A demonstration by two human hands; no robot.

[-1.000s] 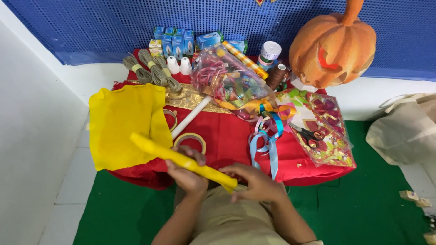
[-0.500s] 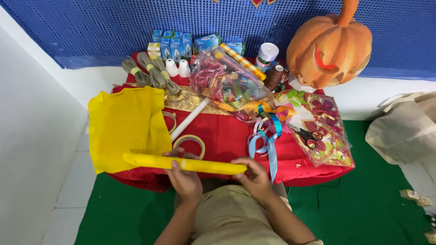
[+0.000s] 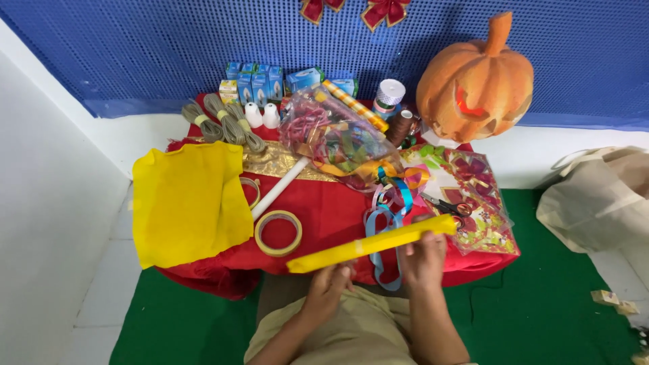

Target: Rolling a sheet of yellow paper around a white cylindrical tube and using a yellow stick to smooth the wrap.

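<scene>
- The left hand (image 3: 326, 287) comes up from the lap with its forearm slanting in from the lower left; its fingers are curled around the lower left part of a yellow roll (image 3: 370, 244), near that end.
- The right hand (image 3: 422, 260) rises almost straight from the lower edge, back of the hand toward the camera, fingers closed on the roll's upper right part, just short of its tip.
- The roll lies slanted between the two hands, left end low, right end high, held over the near edge of the red cloth (image 3: 324, 209) and above the person's khaki lap.
- Just behind the roll, blue ribbon (image 3: 385, 226) loops hang over the cloth's front edge.
- Left of the hands, a tape ring (image 3: 278, 232) lies flat on the cloth; beside it a white tube (image 3: 280, 188) runs diagonally.
- Further left, a yellow sheet (image 3: 186, 201) drapes over the table's corner.
- Right of the roll's tip, scissors (image 3: 449, 206) rest on patterned packets (image 3: 480, 203).
- In the middle, a clear bag (image 3: 334, 135) of coloured ribbons sits touching the tube's far end.
- Behind it, cord hanks (image 3: 223, 125), two white spools (image 3: 261, 115) and small blue boxes (image 3: 257, 80) line the back.
- Far right, an orange pumpkin (image 3: 476, 81) stands against the blue wall (image 3: 169, 47).
</scene>
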